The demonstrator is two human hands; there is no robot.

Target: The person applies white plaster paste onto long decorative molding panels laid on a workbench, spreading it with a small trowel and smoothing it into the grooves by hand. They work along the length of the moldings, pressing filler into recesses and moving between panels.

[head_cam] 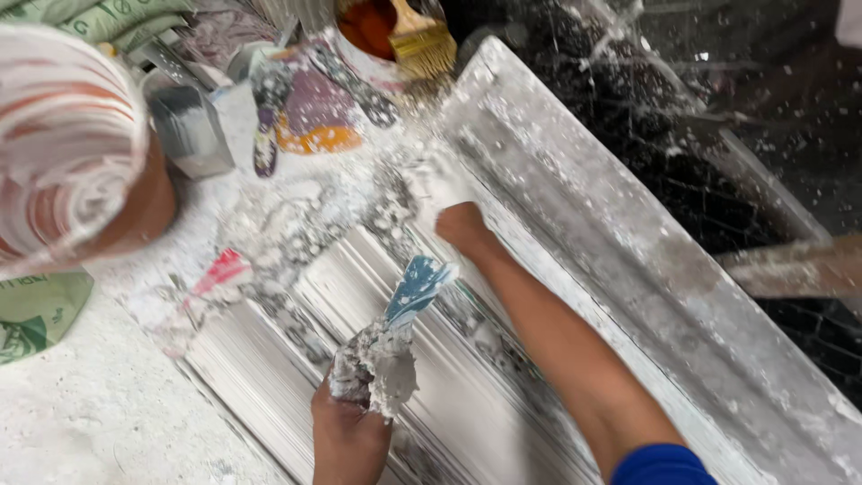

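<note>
Working wet plaster into a long ridged mould, one hand at each end of the stroke

We are gripping a scraper (409, 301) in our left hand (346, 431), fingers closed round its plaster-caked handle, blue blade pointing far and right along the mould (575, 224). The mould is running from near left to far right, so its long axis is lying in line with the blade. Our right hand (462, 224) is reaching farther up it, curled and pressing on the wet plaster (269, 224); we cannot tell whether it is pinching anything. A brush (420, 40) is resting in a pot (368, 36) at the far end.
</note>
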